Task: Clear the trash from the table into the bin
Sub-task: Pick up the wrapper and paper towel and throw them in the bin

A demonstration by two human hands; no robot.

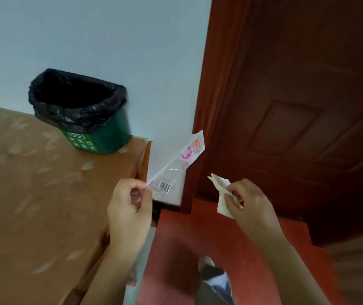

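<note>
Left hand pinching the lower corner of a clear plastic wrapper with pink print and a barcode, fingers closed on it, wrapper rising up and right from the fingertips. Right hand gripping a crumpled white paper scrap. Green bin lined with a black bag up and left of the left fingers, on the tan-clothed table.

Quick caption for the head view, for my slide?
Left hand holds a clear wrapper, right hand a tissue, near the lined bin on the table.
</note>
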